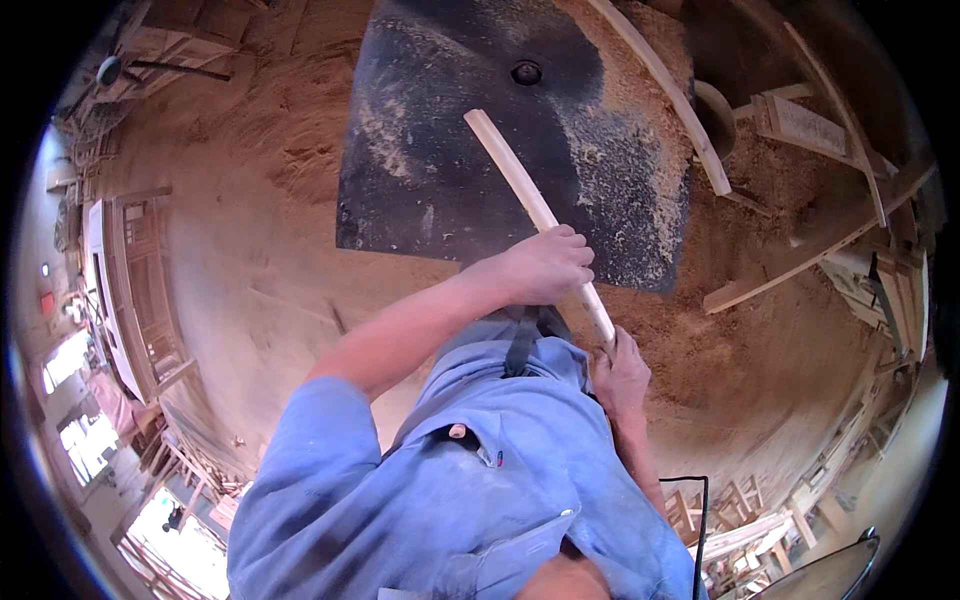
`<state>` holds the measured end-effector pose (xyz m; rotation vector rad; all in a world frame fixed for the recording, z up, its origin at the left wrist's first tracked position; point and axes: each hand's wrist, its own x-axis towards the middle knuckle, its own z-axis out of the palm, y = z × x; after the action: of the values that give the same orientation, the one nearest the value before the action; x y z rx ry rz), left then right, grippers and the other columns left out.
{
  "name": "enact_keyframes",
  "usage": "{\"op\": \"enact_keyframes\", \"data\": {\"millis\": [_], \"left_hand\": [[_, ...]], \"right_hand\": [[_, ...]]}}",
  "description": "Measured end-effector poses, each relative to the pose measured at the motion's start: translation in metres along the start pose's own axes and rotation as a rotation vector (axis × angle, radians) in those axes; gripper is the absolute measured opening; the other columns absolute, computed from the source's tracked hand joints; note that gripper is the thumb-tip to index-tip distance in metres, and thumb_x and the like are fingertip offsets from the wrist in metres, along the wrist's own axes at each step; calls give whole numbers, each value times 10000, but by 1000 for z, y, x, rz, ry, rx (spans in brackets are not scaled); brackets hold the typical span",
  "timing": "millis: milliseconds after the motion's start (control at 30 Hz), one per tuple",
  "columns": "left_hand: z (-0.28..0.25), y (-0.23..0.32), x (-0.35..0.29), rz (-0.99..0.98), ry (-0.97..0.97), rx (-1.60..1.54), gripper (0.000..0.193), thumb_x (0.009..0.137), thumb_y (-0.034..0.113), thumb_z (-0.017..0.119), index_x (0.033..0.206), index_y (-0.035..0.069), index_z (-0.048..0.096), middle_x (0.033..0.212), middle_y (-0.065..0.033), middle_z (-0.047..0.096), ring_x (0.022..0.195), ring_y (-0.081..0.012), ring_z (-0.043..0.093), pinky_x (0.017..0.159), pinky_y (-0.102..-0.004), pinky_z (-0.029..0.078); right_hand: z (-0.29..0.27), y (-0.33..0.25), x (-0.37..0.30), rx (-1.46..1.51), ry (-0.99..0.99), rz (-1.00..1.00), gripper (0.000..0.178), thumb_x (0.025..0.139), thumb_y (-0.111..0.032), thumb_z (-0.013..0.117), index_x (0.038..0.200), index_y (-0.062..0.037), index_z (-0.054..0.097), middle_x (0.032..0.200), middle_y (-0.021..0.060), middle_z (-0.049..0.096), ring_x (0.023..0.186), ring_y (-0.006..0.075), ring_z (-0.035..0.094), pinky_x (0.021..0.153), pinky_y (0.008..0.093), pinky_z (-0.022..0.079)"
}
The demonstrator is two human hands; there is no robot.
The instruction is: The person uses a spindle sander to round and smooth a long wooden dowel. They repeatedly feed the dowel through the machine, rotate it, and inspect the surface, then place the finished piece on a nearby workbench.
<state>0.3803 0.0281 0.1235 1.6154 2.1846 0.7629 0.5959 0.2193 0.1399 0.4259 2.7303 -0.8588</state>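
A long, pale, slightly curved wooden strip (pixel 513 171) runs slantwise from above the dark machine table (pixel 430 210) down to the front of my body. My left hand (pixel 553 264) is wrapped round it near its middle, just off the table's front edge. Lower down and to the right, my right hand (pixel 622 374) grips the strip's near end. The far end of the strip lies over the dark tabletop, short of a round dark spindle or hole (pixel 526 72); whether it touches the surface I cannot tell.
Sawdust (pixel 640 150) covers the table's right side, where another curved wooden strip (pixel 670 85) lies along the edge. Further right are a loose curved board (pixel 800 265) and wooden frame pieces (pixel 805 125). A wooden door panel (pixel 145 290) stands far left. Sawdust coats the floor (pixel 250 220).
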Motion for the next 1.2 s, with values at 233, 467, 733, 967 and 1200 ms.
{"op": "enact_keyframes", "data": {"millis": [233, 467, 733, 967, 1200], "left_hand": [[18, -18, -15, -193, 352, -37, 326, 754, 12, 699, 1079, 8, 730, 1238, -159, 675, 1287, -374, 555, 1144, -480, 414], [34, -51, -10, -833, 846, 77, 489, 952, 61, 585, 1400, -116, 503, 1533, -252, 444, 1450, -454, 361, 1225, -522, 280], [51, -86, 34, -1040, 864, 91, 538, 1020, 67, 457, 1506, -151, 381, 1655, -272, 303, 1567, -431, 215, 1272, -516, 174], [52, -84, 40, -1012, 848, 198, 511, 1037, 78, 423, 1498, -143, 405, 1652, -264, 327, 1558, -431, 245, 1268, -496, 196], [40, -96, 49, -1006, 815, 185, 511, 1035, 78, 433, 1487, -157, 402, 1644, -281, 326, 1557, -441, 241, 1270, -506, 195]], "right_hand": [[26, -5, 24, 148, -105, 136, 425, 942, -173, 672, 1326, -29, 560, 1172, 273, 680, 1025, 496, 673, 862, 565, 540], [50, -20, 38, 257, -246, 215, 391, 971, -230, 651, 1305, -43, 571, 1078, 296, 693, 999, 518, 669, 844, 591, 526], [63, -37, 37, 241, -257, 219, 373, 966, -234, 649, 1258, -20, 559, 972, 313, 695, 880, 521, 681, 750, 605, 533], [81, -28, 32, 256, -211, 208, 251, 952, -182, 652, 1116, -27, 541, 893, 304, 686, 806, 526, 673, 692, 602, 531], [79, -31, 47, 288, -218, 257, 259, 934, -237, 707, 1044, -39, 582, 834, 308, 687, 817, 519, 680, 701, 600, 537]]}}
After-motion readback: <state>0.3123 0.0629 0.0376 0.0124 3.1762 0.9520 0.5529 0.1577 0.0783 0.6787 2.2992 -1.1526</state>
